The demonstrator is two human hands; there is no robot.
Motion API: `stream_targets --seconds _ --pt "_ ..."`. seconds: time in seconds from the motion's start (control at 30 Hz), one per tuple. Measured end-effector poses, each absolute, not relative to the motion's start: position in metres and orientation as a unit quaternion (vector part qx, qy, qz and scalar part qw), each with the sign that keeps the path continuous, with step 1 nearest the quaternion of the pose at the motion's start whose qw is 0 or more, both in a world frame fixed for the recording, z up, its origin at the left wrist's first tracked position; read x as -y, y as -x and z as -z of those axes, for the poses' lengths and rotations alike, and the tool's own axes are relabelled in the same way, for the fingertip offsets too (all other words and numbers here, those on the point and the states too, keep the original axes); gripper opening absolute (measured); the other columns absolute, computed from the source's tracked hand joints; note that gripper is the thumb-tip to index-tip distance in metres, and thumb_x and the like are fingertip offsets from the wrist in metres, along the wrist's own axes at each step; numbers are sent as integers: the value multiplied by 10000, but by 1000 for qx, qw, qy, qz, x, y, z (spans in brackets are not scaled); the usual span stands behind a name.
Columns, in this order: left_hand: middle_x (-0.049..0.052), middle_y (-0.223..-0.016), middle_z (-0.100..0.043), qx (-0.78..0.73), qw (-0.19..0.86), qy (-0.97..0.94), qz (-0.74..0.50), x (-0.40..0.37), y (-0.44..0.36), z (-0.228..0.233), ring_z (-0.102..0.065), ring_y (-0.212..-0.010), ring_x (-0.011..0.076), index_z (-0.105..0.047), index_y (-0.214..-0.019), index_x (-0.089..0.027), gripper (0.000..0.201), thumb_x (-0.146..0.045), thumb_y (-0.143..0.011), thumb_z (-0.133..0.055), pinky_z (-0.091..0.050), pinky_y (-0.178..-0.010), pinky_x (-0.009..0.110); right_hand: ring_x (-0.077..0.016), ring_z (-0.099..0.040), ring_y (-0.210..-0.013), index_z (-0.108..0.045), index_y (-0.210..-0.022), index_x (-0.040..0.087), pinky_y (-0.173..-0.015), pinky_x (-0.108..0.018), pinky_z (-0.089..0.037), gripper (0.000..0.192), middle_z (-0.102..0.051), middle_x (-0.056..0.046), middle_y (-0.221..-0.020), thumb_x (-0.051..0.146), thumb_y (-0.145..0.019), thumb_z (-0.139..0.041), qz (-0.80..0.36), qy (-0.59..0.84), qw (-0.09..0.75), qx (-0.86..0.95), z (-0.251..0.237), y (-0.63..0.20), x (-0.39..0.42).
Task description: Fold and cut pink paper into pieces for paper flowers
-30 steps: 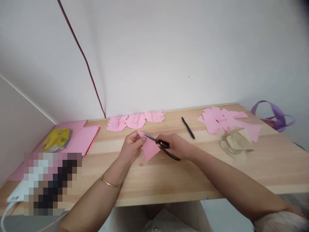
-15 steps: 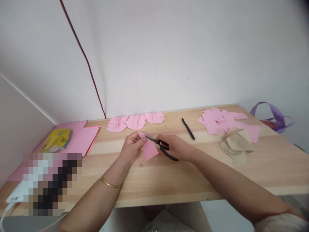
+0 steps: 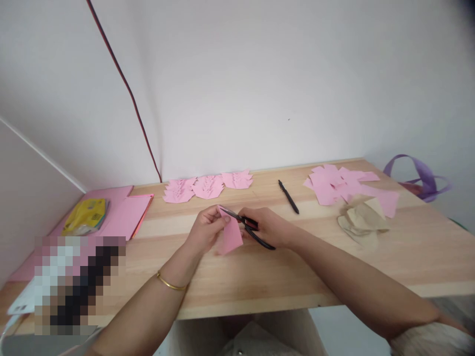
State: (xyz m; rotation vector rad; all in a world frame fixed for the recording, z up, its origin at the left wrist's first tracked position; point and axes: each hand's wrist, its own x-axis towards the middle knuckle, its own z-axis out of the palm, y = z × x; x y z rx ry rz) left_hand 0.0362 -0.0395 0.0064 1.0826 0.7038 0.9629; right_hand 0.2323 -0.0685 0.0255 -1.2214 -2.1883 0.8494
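Observation:
My left hand (image 3: 206, 228) pinches a folded pink paper piece (image 3: 230, 236) just above the wooden table (image 3: 260, 282), near its middle. My right hand (image 3: 270, 226) grips black scissors (image 3: 249, 229) with a red mark at the pivot. The blades reach up-left onto the paper's top edge, close to my left fingertips. A thin gold bangle (image 3: 169, 283) circles my left wrist.
Three cut pink shapes (image 3: 208, 186) lie in a row by the wall. A black pen (image 3: 288, 196) lies right of them. Pink scraps (image 3: 345, 184) and tan paper pieces (image 3: 361, 222) lie at the right. Pink sheets (image 3: 126, 212) and a yellow packet (image 3: 84, 215) sit at the left. A purple ribbon (image 3: 421, 175) hangs beyond the right edge.
The pink piece has turned more upright in my left hand, and both hands have shifted slightly right. The scissor blades stay at its top edge.

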Motion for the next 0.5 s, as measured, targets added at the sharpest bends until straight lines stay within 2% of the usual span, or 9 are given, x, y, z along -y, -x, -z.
stream_targets --seconds 0.5 --pt "17 -661 -654 -341 686 -472 -437 40 -37 -8 -560 -563 98 -652 -698 -136 164 -229 -620 -762 -439 -559 210 -113 -479 -541 -584 -852 179 -513 -212 -255 321 -572 -5 -628 490 -835 -507 -273 463 233 810 -23 -232 68"
